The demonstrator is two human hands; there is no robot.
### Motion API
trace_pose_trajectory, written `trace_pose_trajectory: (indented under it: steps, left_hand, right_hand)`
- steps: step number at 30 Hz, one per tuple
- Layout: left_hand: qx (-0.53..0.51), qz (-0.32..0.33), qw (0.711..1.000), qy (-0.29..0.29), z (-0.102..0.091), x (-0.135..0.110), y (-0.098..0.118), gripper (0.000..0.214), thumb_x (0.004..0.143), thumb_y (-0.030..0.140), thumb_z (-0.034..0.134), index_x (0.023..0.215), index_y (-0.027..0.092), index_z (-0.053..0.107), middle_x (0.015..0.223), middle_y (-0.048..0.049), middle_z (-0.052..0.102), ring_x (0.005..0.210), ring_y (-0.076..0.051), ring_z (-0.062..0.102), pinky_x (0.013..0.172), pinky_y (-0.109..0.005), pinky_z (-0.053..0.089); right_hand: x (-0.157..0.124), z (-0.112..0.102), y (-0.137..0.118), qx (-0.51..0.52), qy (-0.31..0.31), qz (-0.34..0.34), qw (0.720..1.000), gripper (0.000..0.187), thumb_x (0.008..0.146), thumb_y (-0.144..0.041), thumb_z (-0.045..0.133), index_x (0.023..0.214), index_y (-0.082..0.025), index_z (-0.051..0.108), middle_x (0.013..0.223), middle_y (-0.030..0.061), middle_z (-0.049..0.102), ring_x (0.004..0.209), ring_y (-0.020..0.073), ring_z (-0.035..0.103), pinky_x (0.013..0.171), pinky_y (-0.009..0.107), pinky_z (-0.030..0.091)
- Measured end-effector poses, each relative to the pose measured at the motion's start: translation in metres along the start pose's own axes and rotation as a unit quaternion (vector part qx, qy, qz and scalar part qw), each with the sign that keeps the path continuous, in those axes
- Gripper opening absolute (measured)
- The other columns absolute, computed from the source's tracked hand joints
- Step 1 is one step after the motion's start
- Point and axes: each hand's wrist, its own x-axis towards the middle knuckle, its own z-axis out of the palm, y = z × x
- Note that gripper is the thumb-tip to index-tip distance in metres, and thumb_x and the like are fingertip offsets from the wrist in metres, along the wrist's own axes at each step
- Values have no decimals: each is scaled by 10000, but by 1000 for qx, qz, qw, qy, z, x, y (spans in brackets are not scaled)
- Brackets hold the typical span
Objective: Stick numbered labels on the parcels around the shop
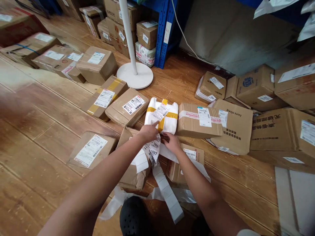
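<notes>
White yellow-taped plastic-wrapped parcel (169,124), mid-scene, between brown cardboard box (120,111) left and brown taped carton (190,129) right. Left hand (149,132): index extended at parcel's near half, others curled; grip unclear. Right hand (171,143): half-curled by near edge, can't tell hold. White numbered label strip (165,188) trails near; could tear if snagged by fingers or black perforated clog (133,214).

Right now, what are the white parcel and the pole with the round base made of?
White parcel: probably thin plastic, smooth, because its corners bunch up.
Pole and round base: even white, likely painted metal, though plastic could look similar.
</notes>
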Motion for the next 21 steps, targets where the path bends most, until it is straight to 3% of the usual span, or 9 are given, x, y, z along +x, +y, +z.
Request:
trace_pose_trajectory:
  steps: [4,9,12,14,16,18,19,21]
  left_hand:
    - [-7,-1,1000,2,-1,-2,1,273,765,385,650,994,263,736,1583,-13,213,1010,-273,658,794,-365,532]
    - [-28,-4,1000,13,-5,-7,3,258,758,382,671,974,257,738,1572,-31,247,1026,-278,656,811,-370,530]
    - [-50,4,998,30,-6,-25,4,273,779,433,657,998,284,725,1547,-7,314,1075,-258,635,844,-343,522]
    - [-106,25,991,74,-2,-44,7,266,810,457,630,984,279,723,1498,1,400,1066,-224,634,886,-313,504]
    - [-222,52,962,149,5,-66,11,261,837,451,611,958,252,729,1380,-27,524,1042,-198,634,928,-288,478]
    - [-356,64,907,217,14,-85,15,264,854,435,602,931,223,738,1212,-63,616,1046,-196,619,942,-279,462]
    - [-409,60,880,236,19,-93,16,272,867,429,586,918,213,742,1147,-75,635,1050,-198,611,939,-279,459]
    - [-486,46,838,244,26,-106,17,316,903,420,529,872,195,748,1052,-88,652,1008,-197,612,909,-281,466]
  right_hand:
    - [7,1,3,52,-15,10,998,319,804,-234,612,1121,-210,645,1071,63,727,943,190,703,861,339,557]
    - [5,-10,-7,48,11,43,998,260,730,-324,700,973,-231,697,912,69,753,836,237,718,764,374,578]
    - [-7,-26,-23,36,55,58,996,301,729,-380,700,991,-231,695,932,93,742,878,276,700,805,436,555]
    - [-17,-39,-41,97,60,67,991,369,775,-450,660,1063,-219,675,1033,115,721,937,277,684,845,437,543]
    - [-28,-50,-65,229,-15,66,971,430,858,-513,555,1164,-222,635,1143,118,686,1021,260,662,888,415,530]
    - [-36,-56,-90,340,-104,54,933,423,872,-509,555,1194,-243,621,1181,98,671,1083,247,635,918,395,517]
    - [-39,-56,-102,361,-125,45,923,396,851,-490,601,1162,-249,639,1162,86,679,1080,245,633,913,389,517]
    - [-42,-51,-122,352,-103,38,929,303,800,-434,688,1034,-241,691,1063,73,707,1003,239,652,873,376,525]
